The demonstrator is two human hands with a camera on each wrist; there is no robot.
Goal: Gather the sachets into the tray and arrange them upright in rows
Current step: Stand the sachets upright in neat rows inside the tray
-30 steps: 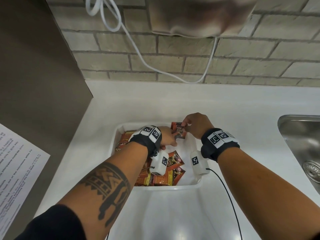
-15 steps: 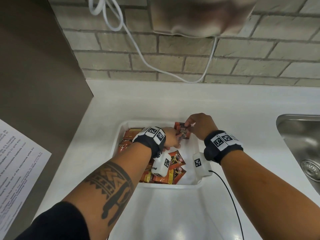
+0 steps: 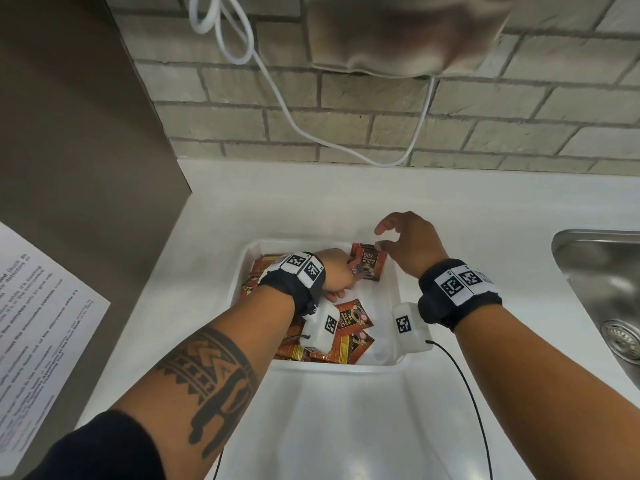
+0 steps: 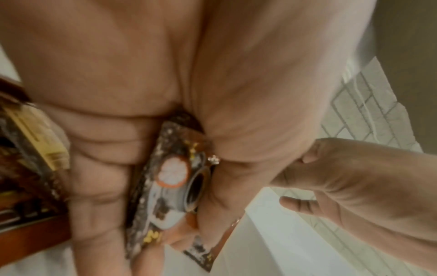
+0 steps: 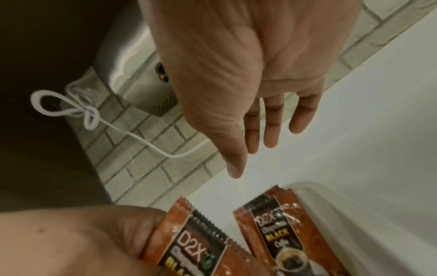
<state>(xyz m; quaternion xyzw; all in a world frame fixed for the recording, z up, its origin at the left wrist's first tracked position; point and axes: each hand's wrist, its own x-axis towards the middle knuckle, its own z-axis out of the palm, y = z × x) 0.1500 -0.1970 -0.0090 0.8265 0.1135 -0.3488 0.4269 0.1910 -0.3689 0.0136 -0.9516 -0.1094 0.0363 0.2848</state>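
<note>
Since the earlier head views, our right hand is no longer pinching the sachet top; its fingers are now spreading loosely apart above the far right corner of the tray, holding nothing.

Item one: white rectangular plastic tray, sitting on the white countertop near the back wall.

Item two: upright brown-red foil coffee sachet with black label, standing at the far edge of the tray. Our left hand is gripping a sachet near its lower part, fingers curled round it; the left wrist view is showing that foil clamped between fingers and palm. In the right wrist view we are seeing two such sachets side by side, one leaning against the tray wall; whether they are touching each other we cannot tell.

Item three: loose orange-red sachets, lying flat and overlapping along the near and left edges of the tray, partly hidden under our left forearm.

Item four: stainless steel sink, lying at the right edge of the countertop.

Item five: white cable, hanging in a loop across the grey brick wall.

Item six: printed paper sheet, showing at the left edge of the head view.
</note>
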